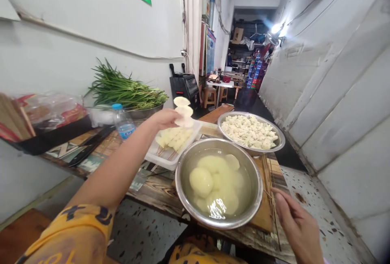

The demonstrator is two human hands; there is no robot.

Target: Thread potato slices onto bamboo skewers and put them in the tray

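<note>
My left hand point(167, 118) is closed on a skewer of potato slices point(183, 111), raised over a white plastic tray point(194, 130). In that tray lie several more skewers of pale slices point(173, 139). Peeled potatoes point(201, 182) sit in cloudy water inside a steel basin point(179, 193) in front of me. At the table's right edge, my right hand point(297, 225) has thumb and forefinger drawn together at a thin bamboo skewer point(266, 191). Beside it several loose bamboo skewers point(275, 219) lie along a wooden board point(262, 217).
Behind the basin stands a wide steel bowl point(282, 140) of pale chopped pieces. To the left are a water bottle point(124, 124), a bowl of green chives point(128, 91), a black-handled knife point(81, 156) and plastic packages point(55, 109). A black speaker point(185, 89) stands beyond the table.
</note>
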